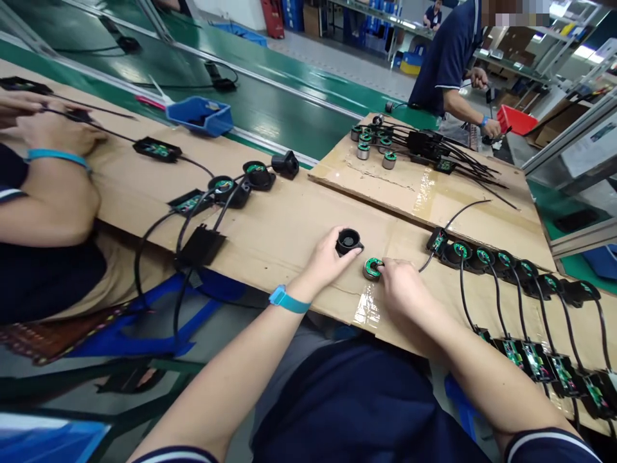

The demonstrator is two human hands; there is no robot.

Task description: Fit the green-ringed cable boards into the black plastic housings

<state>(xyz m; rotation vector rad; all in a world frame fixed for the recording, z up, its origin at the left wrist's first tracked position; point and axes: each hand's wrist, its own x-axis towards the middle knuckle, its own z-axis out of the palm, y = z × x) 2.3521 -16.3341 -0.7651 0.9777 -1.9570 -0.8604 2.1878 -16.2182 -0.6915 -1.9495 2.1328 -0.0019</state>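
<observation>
My left hand (328, 257) grips a small black round housing (348, 241) on the cardboard-covered bench (289, 225). My right hand (400, 286) pinches a silver cylinder topped with a green circuit ring (371, 267), resting on the cardboard just right of the housing. A blue wristband (288, 300) sits on my left wrist. A black cable runs from beside my right hand to a row of assembled black units with green boards (501, 263).
Another row of wired boards (549, 366) lies at the right edge. A second cardboard sheet holds loose cylinders and cables (385, 145). A co-worker's arm (48, 193) is at left, another person (453, 64) stands at the back. A blue bin (200, 116) sits by the green conveyor (270, 109).
</observation>
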